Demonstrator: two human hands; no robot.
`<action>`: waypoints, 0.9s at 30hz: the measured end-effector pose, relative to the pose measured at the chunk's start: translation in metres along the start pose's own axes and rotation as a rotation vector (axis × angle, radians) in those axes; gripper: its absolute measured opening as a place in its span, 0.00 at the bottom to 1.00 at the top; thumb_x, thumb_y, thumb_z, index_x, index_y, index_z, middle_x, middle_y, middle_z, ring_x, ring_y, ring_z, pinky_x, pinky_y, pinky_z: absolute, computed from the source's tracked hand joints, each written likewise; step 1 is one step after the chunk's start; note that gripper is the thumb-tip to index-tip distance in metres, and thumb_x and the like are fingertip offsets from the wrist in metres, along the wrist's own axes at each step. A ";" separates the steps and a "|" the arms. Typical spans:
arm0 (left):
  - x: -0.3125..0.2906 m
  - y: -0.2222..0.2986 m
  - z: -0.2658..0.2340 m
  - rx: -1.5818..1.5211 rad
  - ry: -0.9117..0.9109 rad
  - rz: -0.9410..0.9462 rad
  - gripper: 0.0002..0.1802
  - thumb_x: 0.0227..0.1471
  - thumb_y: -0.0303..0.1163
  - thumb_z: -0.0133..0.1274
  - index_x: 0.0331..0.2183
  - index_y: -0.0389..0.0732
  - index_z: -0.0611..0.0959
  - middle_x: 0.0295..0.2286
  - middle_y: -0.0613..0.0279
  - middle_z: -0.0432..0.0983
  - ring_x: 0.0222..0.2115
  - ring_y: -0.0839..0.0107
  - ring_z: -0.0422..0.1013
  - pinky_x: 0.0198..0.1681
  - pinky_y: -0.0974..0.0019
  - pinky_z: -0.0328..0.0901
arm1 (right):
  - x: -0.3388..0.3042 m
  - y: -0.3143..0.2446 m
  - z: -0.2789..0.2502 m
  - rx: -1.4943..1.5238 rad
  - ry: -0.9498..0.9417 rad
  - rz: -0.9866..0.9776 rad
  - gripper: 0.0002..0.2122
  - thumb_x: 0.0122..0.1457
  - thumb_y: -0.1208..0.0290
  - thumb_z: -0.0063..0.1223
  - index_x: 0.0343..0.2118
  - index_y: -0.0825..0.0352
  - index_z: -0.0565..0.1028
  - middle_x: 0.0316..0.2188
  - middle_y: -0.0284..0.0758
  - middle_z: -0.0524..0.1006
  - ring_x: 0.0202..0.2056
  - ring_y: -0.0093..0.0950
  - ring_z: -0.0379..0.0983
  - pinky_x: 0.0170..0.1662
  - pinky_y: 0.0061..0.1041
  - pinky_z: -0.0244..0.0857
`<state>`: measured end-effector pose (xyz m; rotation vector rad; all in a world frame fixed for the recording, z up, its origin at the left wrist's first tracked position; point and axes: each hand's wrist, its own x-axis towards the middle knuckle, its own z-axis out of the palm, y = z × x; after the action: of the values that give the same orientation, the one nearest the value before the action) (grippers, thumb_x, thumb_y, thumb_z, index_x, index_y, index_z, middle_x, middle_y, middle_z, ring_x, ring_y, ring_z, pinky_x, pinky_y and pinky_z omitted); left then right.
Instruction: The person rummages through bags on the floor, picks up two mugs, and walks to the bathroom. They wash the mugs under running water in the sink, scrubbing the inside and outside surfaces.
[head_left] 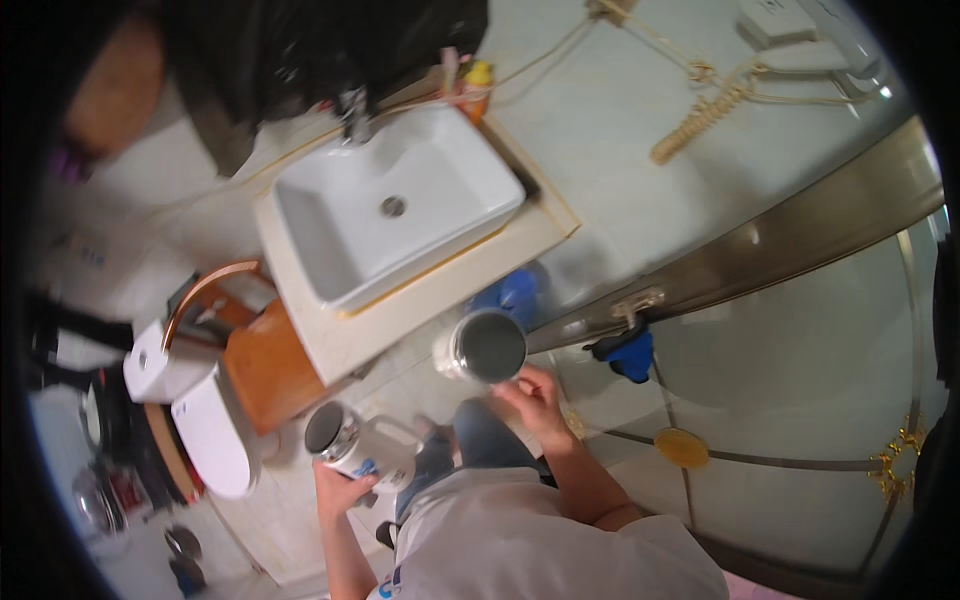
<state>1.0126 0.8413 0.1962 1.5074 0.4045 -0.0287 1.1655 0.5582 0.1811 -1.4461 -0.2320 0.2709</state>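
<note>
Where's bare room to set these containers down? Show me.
Bare: the wooden seat, between toilet and countertop; the countertop's narrow front strip, along the sink; the sink, around its drain. Crowded: behind the sink, by tap and orange bottle.

Black plastic (330, 45) cut off above, blue object (518, 290) partly hidden behind grey-topped container (484, 347)

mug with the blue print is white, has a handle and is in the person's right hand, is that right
Not the hand: the head view shows that mug in the person's left hand. The rest is right: it is white and has a handle.
</note>
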 end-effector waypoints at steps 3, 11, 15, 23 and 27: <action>0.047 0.007 0.009 -0.053 -0.008 0.130 0.42 0.27 0.44 0.71 0.43 0.31 0.73 0.36 0.58 0.74 0.34 0.71 0.71 0.39 0.66 0.67 | 0.028 0.003 -0.008 0.075 0.071 0.225 0.08 0.51 0.79 0.54 0.35 0.69 0.76 0.27 0.27 0.76 0.29 0.14 0.68 0.33 0.15 0.61; 0.129 0.004 0.039 -0.041 0.041 0.130 0.51 0.28 0.49 0.71 0.50 0.30 0.66 0.44 0.53 0.69 0.43 0.67 0.67 0.46 0.64 0.63 | 0.114 0.033 -0.041 0.033 0.091 0.269 0.07 0.48 0.73 0.59 0.24 0.71 0.74 0.20 0.30 0.73 0.24 0.16 0.68 0.28 0.17 0.61; 0.149 0.001 0.040 0.000 0.016 0.054 0.62 0.29 0.56 0.68 0.56 0.30 0.57 0.50 0.51 0.62 0.48 0.64 0.62 0.51 0.61 0.58 | 0.137 0.036 -0.048 0.000 0.094 0.047 0.10 0.44 0.72 0.61 0.23 0.73 0.73 0.19 0.33 0.70 0.22 0.16 0.65 0.24 0.19 0.57; 0.214 0.000 0.018 0.049 -0.153 0.048 0.61 0.28 0.58 0.68 0.55 0.31 0.59 0.50 0.55 0.62 0.48 0.65 0.63 0.51 0.62 0.58 | 0.122 0.003 -0.045 0.055 0.249 0.368 0.08 0.46 0.73 0.59 0.26 0.73 0.76 0.17 0.33 0.69 0.22 0.16 0.64 0.24 0.21 0.57; 0.230 0.011 0.017 -0.019 -0.340 -0.060 0.53 0.27 0.51 0.71 0.51 0.33 0.66 0.44 0.58 0.68 0.43 0.68 0.67 0.47 0.64 0.62 | 0.103 0.015 -0.038 -0.346 0.298 0.347 0.09 0.45 0.71 0.58 0.23 0.73 0.74 0.15 0.36 0.65 0.21 0.20 0.63 0.23 0.25 0.56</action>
<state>1.2341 0.8782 0.1438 1.4382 0.1756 -0.3236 1.2748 0.5572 0.1617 -1.8473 0.2296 0.3018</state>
